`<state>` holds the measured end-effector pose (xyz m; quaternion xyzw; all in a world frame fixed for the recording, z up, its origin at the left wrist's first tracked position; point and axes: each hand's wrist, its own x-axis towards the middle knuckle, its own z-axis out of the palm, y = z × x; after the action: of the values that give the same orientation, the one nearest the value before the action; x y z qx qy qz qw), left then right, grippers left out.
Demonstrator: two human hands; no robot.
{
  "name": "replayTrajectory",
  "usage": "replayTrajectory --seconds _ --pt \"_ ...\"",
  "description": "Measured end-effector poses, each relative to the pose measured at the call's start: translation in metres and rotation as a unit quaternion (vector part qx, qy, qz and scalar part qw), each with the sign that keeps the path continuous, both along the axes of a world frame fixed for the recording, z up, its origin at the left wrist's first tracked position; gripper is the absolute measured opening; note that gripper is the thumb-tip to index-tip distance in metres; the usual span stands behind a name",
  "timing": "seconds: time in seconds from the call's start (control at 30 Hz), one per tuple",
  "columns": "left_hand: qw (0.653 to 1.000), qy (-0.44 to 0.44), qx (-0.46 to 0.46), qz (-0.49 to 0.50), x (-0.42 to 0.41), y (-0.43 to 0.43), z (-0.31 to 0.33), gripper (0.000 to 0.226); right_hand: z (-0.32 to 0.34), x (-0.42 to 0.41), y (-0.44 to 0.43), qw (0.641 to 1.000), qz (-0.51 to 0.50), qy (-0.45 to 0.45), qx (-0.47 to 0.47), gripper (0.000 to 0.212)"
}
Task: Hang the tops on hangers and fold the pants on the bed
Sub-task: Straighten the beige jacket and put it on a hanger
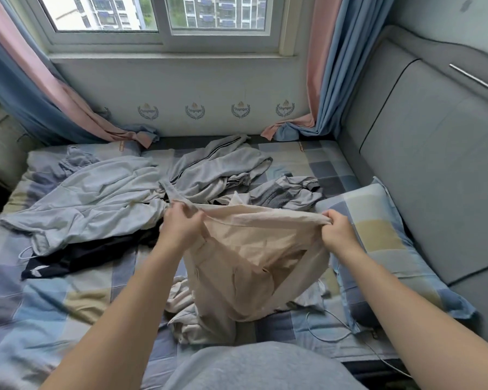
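Observation:
A pair of beige pants [245, 257] hangs above the bed [40, 299], held up by its waistband. My left hand [181, 223] pinches the waistband's left end and my right hand [339, 232] grips its right end, stretching it between them. The legs droop down onto the sheet in front of me. Behind lie a light blue-grey top [96, 198], a grey striped garment [217, 167], a dark garment with a white logo [76, 257] and a crumpled grey-blue piece [290, 192]. No hanger is in view.
A checked pillow [383, 243] lies at the right beside the grey padded headboard [434, 153]. A white cable [333, 327] trails over the sheet near it. Curtains [321, 80] flank the window behind the bed.

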<state>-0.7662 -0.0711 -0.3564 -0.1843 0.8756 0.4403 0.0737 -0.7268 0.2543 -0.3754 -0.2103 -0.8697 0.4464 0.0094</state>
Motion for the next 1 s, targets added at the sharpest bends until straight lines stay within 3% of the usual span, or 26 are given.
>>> replayTrajectory --seconds 0.07,0.17,0.23,0.3,0.37,0.5,0.63,0.73,0.83,1.0 --pt "0.988 -0.066 -0.118 -0.073 0.011 0.015 -0.003 0.074 0.021 -0.002 -0.014 0.998 0.049 0.036 -0.021 0.025" --pt "0.969 0.014 -0.148 -0.195 0.034 0.057 0.004 0.102 0.051 -0.003 -0.036 0.982 0.158 0.08 -0.065 0.018" --pt "0.948 0.082 -0.127 -0.279 0.043 0.08 0.002 0.094 0.065 -0.001 -0.048 0.966 0.223 0.086 -0.097 0.014" --pt "0.944 0.123 -0.06 -0.301 0.046 0.092 -0.004 0.051 0.073 0.001 -0.054 0.956 0.257 0.096 -0.103 0.012" --pt "0.951 0.155 -0.015 -0.268 0.048 0.094 -0.006 0.003 0.075 0.003 -0.053 0.957 0.262 0.108 -0.062 0.017" --pt "0.962 0.202 0.026 -0.182 0.043 0.083 0.004 0.024 0.065 0.009 -0.036 0.964 0.201 0.084 0.153 0.02" --pt "0.959 0.219 0.123 -0.129 0.032 0.072 0.029 0.028 0.031 0.013 -0.025 0.958 0.114 -0.008 0.262 0.019" --pt "0.954 0.232 0.19 -0.01 0.019 0.054 0.047 0.024 0.0 0.018 -0.007 0.963 0.066 -0.076 0.251 0.02" --pt "0.944 0.244 0.199 0.097 0.011 0.032 0.058 0.031 -0.017 0.03 0.012 0.968 0.022 -0.118 0.222 0.022" --pt "0.962 0.166 0.199 0.087 0.004 0.022 0.036 0.018 -0.007 0.026 0.019 0.99 0.009 -0.075 0.116 0.019"
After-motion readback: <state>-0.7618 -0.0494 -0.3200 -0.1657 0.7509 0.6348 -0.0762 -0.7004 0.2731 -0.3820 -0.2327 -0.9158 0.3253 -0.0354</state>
